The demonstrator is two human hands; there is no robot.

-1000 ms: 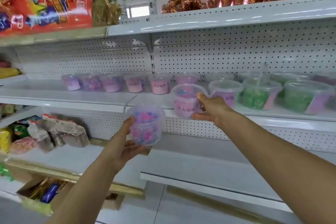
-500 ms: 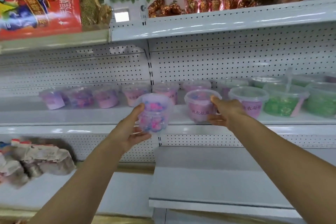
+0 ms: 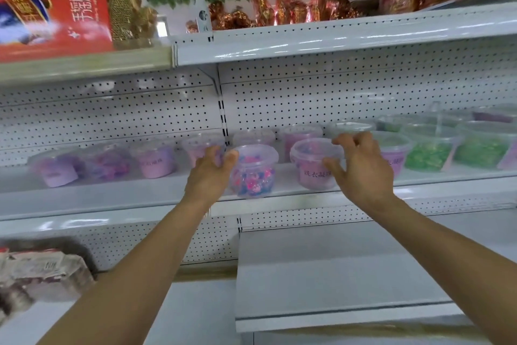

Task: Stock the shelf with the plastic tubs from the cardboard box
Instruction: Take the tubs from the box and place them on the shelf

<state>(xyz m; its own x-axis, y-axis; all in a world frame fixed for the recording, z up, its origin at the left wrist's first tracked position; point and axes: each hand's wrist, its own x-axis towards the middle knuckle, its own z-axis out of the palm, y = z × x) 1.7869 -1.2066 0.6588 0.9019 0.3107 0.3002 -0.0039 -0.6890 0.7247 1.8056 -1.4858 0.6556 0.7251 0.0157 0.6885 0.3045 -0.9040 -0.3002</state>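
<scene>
A clear tub of pink and blue beads (image 3: 253,174) stands at the front edge of the middle shelf (image 3: 112,196). My left hand (image 3: 209,174) grips its left side, thumb on the rim. To its right a pink labelled tub (image 3: 310,168) stands on the same shelf. My right hand (image 3: 361,168) holds its right side loosely, with the thumb on the front wall and the fingers curled over the lid's rim. Behind both runs a row of purple and pink tubs (image 3: 156,160). The cardboard box is out of view.
Green-filled tubs (image 3: 428,148) stand at the right of the same shelf. The top shelf (image 3: 307,42) holds a red box (image 3: 53,3) and shiny red and gold packets (image 3: 279,8). Wrapped packs (image 3: 36,272) lie low on the left, and a bare lower shelf (image 3: 335,274) juts out below.
Both hands have moved forward and set their tubs down on the middle shelf's front edge. The right hand's fingers have loosened. The view has moved closer and tilted up.
</scene>
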